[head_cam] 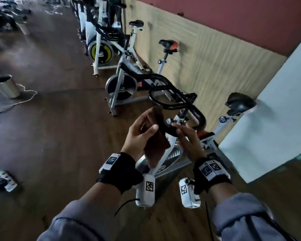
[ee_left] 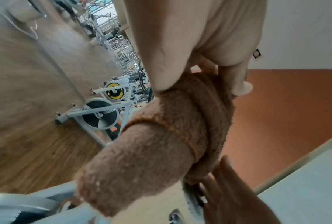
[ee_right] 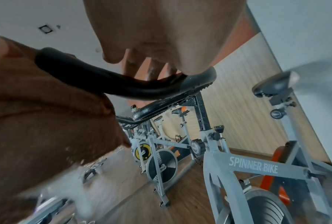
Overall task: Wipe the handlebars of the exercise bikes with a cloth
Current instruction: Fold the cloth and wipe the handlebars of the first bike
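The nearest exercise bike has a black looped handlebar (head_cam: 196,112) in the middle of the head view. My left hand (head_cam: 146,129) grips a brown cloth (head_cam: 156,148) wrapped round the near end of that bar, thumb on top. In the left wrist view the cloth (ee_left: 151,151) forms a fuzzy roll under my thumb. My right hand (head_cam: 184,134) rests on the bar just right of the cloth, fingers fairly straight. The right wrist view shows the handlebar (ee_right: 123,84) emerging from the cloth (ee_right: 46,113) and passing under my fingers (ee_right: 151,68).
More white-framed bikes (head_cam: 122,84) stand in a row along the wood-panelled wall. A white pillar (head_cam: 276,119) rises close on the right, behind the saddle (head_cam: 240,101). On the wooden floor to the left are a metal bin (head_cam: 5,86), a trailing cable and a power strip (head_cam: 5,180).
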